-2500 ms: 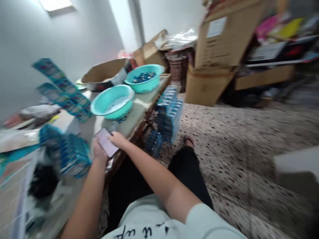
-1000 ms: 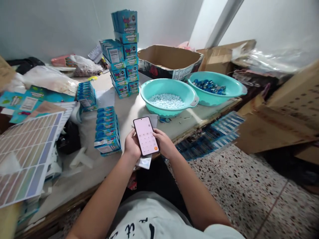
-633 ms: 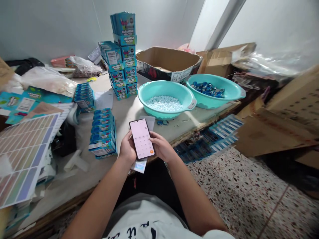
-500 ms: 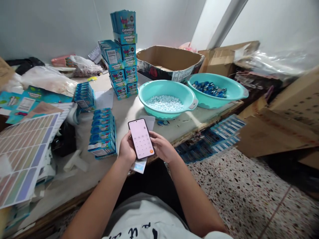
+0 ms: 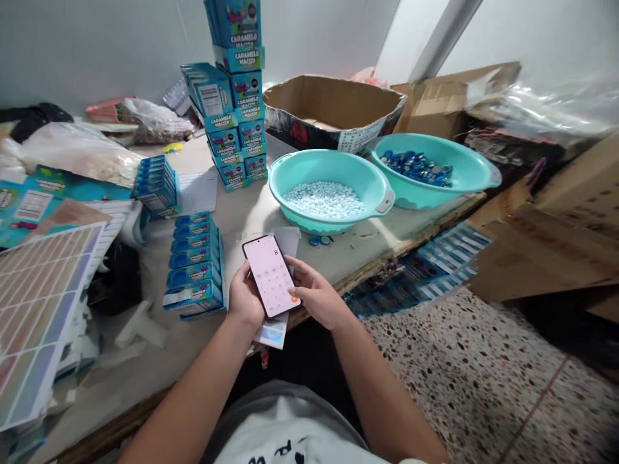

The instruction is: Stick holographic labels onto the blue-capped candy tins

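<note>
A smartphone with a calculator on its lit screen is held upright between both hands, above the table's front edge. The digit 8 shows at the top of the display. My left hand wraps the phone's left side, its thumb along the edge. My right hand grips the right side, and its thumb lies over the lower right of the screen by the orange key. Beneath the phone are a pale paper and a small shiny sheet.
Left of the hands stands a row of blue candy boxes; taller stacked boxes rise behind. One turquoise basin holds pale candies, another blue discs. An open carton stands behind. Label sheets lie at far left.
My right thumb has moved from the phone's edge onto the screen near the orange key. The display still reads 8. The view has shifted slightly.
</note>
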`<control>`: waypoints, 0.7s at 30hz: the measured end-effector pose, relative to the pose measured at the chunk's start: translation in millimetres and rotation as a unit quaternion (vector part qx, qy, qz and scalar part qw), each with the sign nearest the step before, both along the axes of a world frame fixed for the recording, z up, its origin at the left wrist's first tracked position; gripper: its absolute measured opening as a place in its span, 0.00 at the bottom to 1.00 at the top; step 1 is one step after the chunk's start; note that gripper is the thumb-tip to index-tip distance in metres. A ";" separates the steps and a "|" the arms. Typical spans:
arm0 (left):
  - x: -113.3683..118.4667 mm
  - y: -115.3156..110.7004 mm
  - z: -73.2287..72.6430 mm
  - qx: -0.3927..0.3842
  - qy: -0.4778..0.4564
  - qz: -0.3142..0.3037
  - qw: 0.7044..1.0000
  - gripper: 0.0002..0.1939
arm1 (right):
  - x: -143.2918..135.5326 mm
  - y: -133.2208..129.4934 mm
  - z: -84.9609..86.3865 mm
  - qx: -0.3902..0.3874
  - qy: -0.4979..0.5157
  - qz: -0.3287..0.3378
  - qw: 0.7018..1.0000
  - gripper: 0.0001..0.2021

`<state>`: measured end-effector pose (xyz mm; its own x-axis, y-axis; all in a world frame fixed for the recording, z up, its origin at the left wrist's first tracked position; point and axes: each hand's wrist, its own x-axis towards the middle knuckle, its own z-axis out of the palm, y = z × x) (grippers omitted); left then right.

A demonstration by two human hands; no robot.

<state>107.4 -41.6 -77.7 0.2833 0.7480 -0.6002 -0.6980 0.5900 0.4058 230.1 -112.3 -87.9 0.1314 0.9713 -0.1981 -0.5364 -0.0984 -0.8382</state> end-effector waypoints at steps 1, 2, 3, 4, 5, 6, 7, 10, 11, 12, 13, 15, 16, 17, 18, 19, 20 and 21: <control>0.6 0.1 1.0 -0.007 0.000 0.002 1.000 0.15 | 0.3 0.4 1.9 -0.016 0.006 -0.002 1.000 0.34; 0.9 0.4 2.1 -0.014 -0.001 0.006 1.000 0.14 | 1.2 1.8 4.1 -0.035 0.013 0.001 0.999 0.32; 1.0 1.0 3.2 -0.020 0.000 0.011 1.000 0.14 | 2.5 4.3 6.4 -0.053 0.017 0.008 0.998 0.30; 0.9 1.7 4.4 -0.025 0.000 0.019 1.000 0.14 | 3.9 8.2 8.5 -0.067 0.016 0.017 0.998 0.29; 0.5 2.5 5.7 -0.029 0.000 0.026 0.999 0.14 | 5.1 13.2 10.1 -0.075 0.006 0.027 0.997 0.27; -0.2 3.3 7.1 -0.033 0.001 0.033 0.999 0.13 | 5.7 19.3 10.9 -0.080 -0.015 0.035 0.996 0.26; -0.9 4.1 8.7 -0.034 0.001 0.039 0.999 0.13 | 5.6 26.0 10.8 -0.080 -0.044 0.042 0.995 0.26; -3.2 5.9 13.6 -0.037 0.006 0.052 0.998 0.13 | -0.2 44.6 4.8 -0.060 -0.131 0.027 0.989 0.24; -3.7 6.2 14.9 -0.037 0.007 0.054 0.998 0.13 | -3.1 48.8 1.5 -0.051 -0.149 0.017 0.987 0.23; -4.0 6.4 15.8 -0.037 0.007 0.053 0.998 0.13 | -6.0 51.5 -1.9 -0.042 -0.160 0.007 0.986 0.23; -4.2 6.4 16.5 -0.037 0.007 0.051 0.998 0.12 | -8.4 52.9 -5.1 -0.033 -0.169 -0.001 0.985 0.22; -4.1 6.1 16.9 -0.037 0.007 0.046 0.998 0.12 | -11.3 53.0 -10.3 -0.012 -0.186 -0.004 0.983 0.22; -3.9 6.0 16.8 -0.036 0.007 0.045 0.998 0.12 | -11.7 52.4 -12.2 -0.003 -0.194 -0.004 0.981 0.22; -3.6 5.8 16.6 -0.036 0.007 0.045 0.998 0.12 | -11.7 51.7 -13.5 0.003 -0.202 -0.001 0.979 0.22; -3.4 5.7 16.2 -0.037 0.007 0.043 0.998 0.12 | -11.4 51.3 -14.5 0.006 -0.209 0.000 0.978 0.22; -3.2 5.6 15.6 -0.038 0.006 0.042 0.998 0.12 | -10.9 51.1 -15.1 0.006 -0.216 0.002 0.976 0.23; -3.1 5.5 14.9 -0.039 0.003 0.041 0.998 0.12 | -10.5 51.2 -15.3 0.002 -0.224 0.002 0.975 0.23; -3.1 5.5 14.1 -0.036 -0.007 0.041 0.998 0.12 | -10.1 51.3 -15.2 0.001 -0.233 0.000 0.972 0.24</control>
